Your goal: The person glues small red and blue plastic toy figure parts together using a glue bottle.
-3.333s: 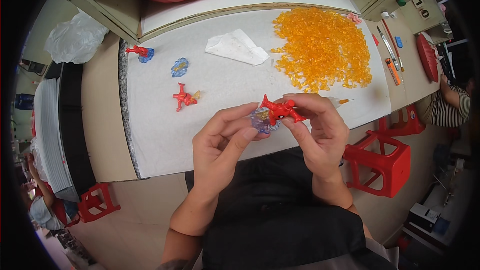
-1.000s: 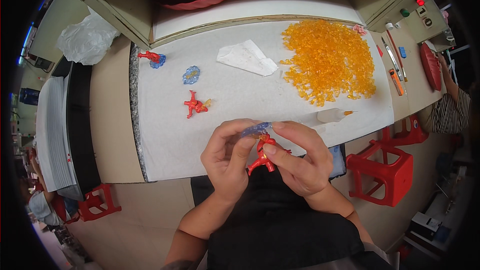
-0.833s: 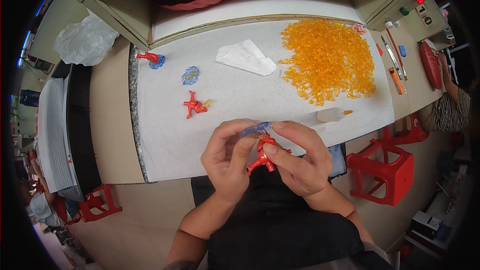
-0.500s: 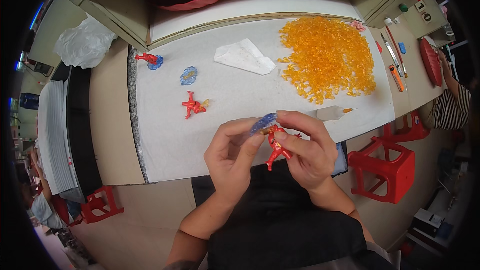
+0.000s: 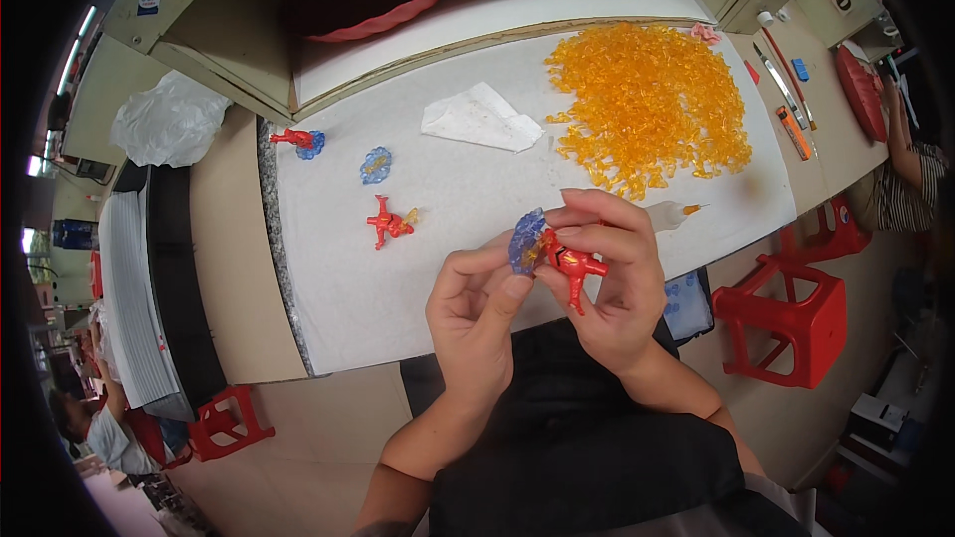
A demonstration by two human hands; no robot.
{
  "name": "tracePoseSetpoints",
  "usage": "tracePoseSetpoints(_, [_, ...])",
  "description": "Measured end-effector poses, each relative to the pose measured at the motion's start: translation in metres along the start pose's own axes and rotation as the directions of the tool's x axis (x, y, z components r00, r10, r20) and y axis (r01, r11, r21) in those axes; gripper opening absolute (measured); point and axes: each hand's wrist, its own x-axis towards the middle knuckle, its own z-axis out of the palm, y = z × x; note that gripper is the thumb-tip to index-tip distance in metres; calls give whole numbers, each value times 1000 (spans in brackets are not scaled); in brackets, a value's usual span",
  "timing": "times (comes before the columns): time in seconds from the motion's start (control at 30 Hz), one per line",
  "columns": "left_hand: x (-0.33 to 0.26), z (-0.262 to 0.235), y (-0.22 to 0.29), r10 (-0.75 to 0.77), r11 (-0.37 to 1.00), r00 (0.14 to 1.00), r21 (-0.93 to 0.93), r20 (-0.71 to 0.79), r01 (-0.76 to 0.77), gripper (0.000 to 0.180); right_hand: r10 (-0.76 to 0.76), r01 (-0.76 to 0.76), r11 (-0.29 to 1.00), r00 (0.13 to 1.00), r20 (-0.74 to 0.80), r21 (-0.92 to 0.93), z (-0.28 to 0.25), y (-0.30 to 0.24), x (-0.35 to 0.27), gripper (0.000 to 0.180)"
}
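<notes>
1. A translucent blue base [image 5: 525, 242] is pinched between the thumb and fingers of the left hand [image 5: 473, 318], above the near part of the white sheet [image 5: 418, 328].
2. A red figure [image 5: 569, 261] is gripped by the thumb and fingers of the right hand [image 5: 617, 288], set against the base; whether the two are joined cannot be told, as the contact is partly covered by fingers.
3. A needle-tipped bottle [image 5: 668, 215] is seen lying just beyond the right hand.
4. The sheet's far right is taken up by a heap of amber pieces [image 5: 652, 104]; a folded white paper [image 5: 484, 117] is laid left of it.
5. At the left are placed a second red figure [image 5: 388, 223], a loose blue base [image 5: 376, 166] and a third red figure [image 5: 294, 137] touching its own base.
6. Off the sheet's right edge, an orange cutter [image 5: 793, 132] and a small blue block [image 5: 799, 69] are kept.
7. The floor at the right is partly occupied by a red stool [image 5: 781, 323].
</notes>
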Motion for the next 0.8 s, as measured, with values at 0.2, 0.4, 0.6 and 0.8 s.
tracePoseSetpoints(0.2, [8, -6, 6, -64, 998, 993, -17, 97, 65, 21, -23, 29, 998, 993, 118, -48, -10, -3, 9, 31])
tracePoseSetpoints(0.4, [14, -1, 15, -214, 973, 966, -56, 142, 224, 35, -15, 14, 1000, 988, 151, 11, -14, -3, 8, 35])
tracePoseSetpoints(0.6, [11, -10, 6, -149, 985, 968, -56, 201, 164, 41, 101, -113, 984, 991, 92, 135, -12, -8, 5, 41])
tracePoseSetpoints(0.8, [14, -8, 8, -90, 996, 955, 35, 283, 84, 42, 55, -89, 980, 981, 186, 178, -16, -6, 8, 42])
